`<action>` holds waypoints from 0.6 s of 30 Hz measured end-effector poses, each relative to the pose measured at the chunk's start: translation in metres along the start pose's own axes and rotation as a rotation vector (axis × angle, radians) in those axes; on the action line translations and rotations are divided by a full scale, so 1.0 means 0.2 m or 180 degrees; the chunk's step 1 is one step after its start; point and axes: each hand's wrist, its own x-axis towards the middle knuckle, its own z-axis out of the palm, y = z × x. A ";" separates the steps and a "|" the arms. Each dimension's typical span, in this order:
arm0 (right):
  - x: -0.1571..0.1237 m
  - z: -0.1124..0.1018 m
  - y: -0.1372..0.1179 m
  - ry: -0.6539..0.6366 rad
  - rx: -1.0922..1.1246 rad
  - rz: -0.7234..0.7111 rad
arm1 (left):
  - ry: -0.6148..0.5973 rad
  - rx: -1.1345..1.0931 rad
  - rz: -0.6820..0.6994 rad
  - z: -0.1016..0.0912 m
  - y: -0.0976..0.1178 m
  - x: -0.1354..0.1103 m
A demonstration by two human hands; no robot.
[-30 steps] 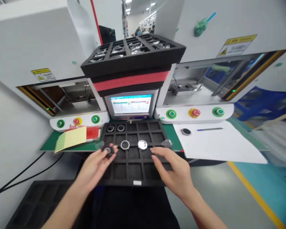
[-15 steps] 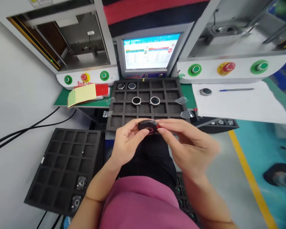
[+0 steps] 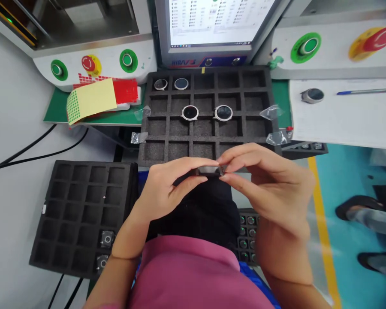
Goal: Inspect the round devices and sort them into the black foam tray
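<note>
Between both hands, edge-on to me, is a dark watch body [image 3: 209, 171]. My left hand [image 3: 164, 189] pinches its left side, thumb below and fingers above. At its right edge, my right hand [image 3: 270, 189] grips with thumb and fingertips. The fingers cover much of it, and its faces are out of sight. Just beyond the hands lies a black foam tray [image 3: 215, 133] with square cells. Two watch bodies sit in its back left cells, and a silver-rimmed watch body [image 3: 190, 113] and another [image 3: 223, 113] rest across the dividers nearer the middle.
A monitor [image 3: 209, 30] stands behind the tray, between machine panels with green and red buttons. Sticker sheets [image 3: 93, 101] lie left; a watch body [image 3: 312, 95] and a pen [image 3: 366, 91] lie on white paper right. Another foam tray [image 3: 69, 210] is lower left. A person's feet show at right.
The watch body has been tipped from showing a round dark face with red on it to edge-on. Both hands still hold it. My view has moved closer and lower over the bench.
</note>
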 end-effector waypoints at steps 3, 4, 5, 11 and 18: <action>0.02 -0.01 0.02 -0.0079 0.0058 0.0054 | -0.0011 -0.0219 -0.0078 0.00 -0.02 0.01; 0.02 0.00 0.02 -0.0044 0.0068 0.0078 | 0.0007 -0.0304 -0.0164 0.00 -0.03 0.01; 0.01 0.00 0.02 0.0019 0.0059 0.0087 | 0.0036 -0.0388 -0.0278 0.00 -0.03 0.01; -0.02 0.07 0.04 0.0543 -0.0120 -0.0150 | 0.0058 -0.0501 -0.0638 0.00 -0.04 0.02; 0.00 0.00 0.06 -0.0110 0.0071 0.0154 | -0.0215 -0.0730 -0.0811 0.00 -0.08 0.01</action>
